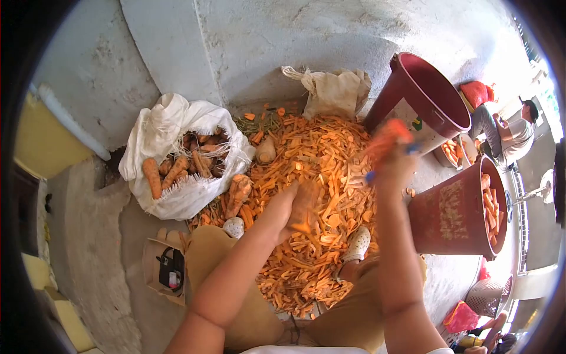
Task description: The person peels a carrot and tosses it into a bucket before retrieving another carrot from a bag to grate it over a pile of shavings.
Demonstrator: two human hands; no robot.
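Note:
My left hand (290,212) is closed round a partly peeled carrot (306,203), held over a wide heap of orange peelings (330,236) between my feet. To its right my raised right hand (396,168), smeared by motion, grips a blurred red and blue tool (389,141); its exact shape cannot be made out. A white sack (200,118) of unpeeled carrots (175,170) lies open on the left. One large carrot (238,194) rests between the sack and the peelings.
An upright maroon bucket (383,100) leans at the upper right. Below it, another bucket (436,218) holds peeled carrots (489,206). A beige sack (336,97) stands by the wall. A cardboard box (154,265) sits at lower left. Another person (519,138) sits at far right.

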